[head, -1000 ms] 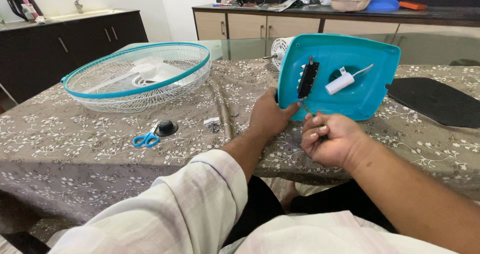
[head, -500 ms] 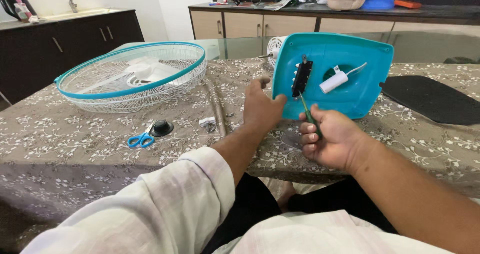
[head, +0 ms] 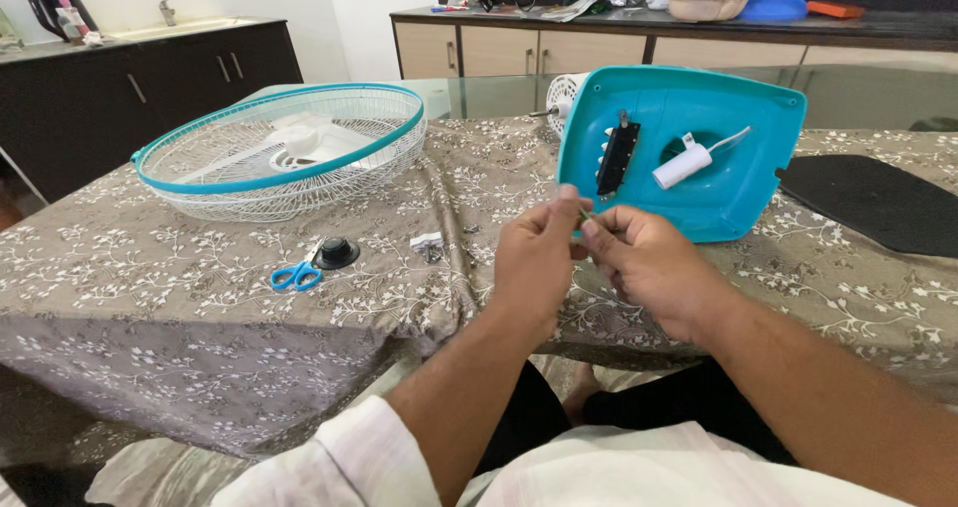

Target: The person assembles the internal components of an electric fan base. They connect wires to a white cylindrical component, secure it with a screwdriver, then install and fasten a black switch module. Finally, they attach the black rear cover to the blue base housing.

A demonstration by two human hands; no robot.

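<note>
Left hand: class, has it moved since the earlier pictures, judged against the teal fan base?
Yes. The left hand has come off the teal fan base edge, toward the person, and now meets the right hand at the small screwdriver.

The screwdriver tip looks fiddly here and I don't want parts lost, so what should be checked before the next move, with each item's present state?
1. Both hands on the tool: left hand and right hand meet at the thin green screwdriver: ok.
2. Screw on its tip: cannot tell.
3. Teal fan base held: not ok, neither hand touches it.
4. Black switch panel in view: ok.
5. Blue scissors away from the hands: ok.
</note>
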